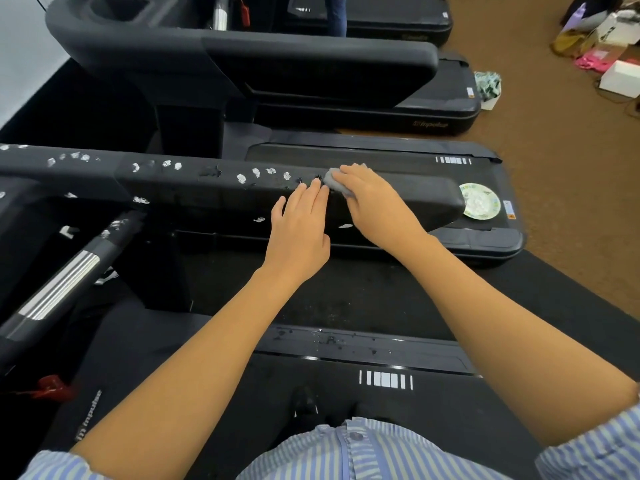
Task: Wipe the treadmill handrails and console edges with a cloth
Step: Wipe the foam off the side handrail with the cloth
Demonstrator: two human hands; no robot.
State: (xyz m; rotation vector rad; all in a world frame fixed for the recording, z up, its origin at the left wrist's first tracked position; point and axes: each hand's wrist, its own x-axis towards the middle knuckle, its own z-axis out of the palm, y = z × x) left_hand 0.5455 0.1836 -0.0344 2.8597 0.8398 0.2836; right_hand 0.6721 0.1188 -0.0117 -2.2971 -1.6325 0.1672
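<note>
While left hand [298, 226] lies flat on the matte handrail [194, 192], right hand [377, 206] grips crumpled grey cloth [334, 182]

"impulse" on far treadmill base [431, 125] (likewise near treadmill base [88, 415])

The right hand [375, 202] hides most of the cloth [333, 180]; the handrail [207, 195] runs off the left edge.

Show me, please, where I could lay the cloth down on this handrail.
The handrail is bare from the right hand and its grey cloth to the rounded end, short of the plate. Left of the left hand its top is crowded with white smears, with a few on its near face.
</note>
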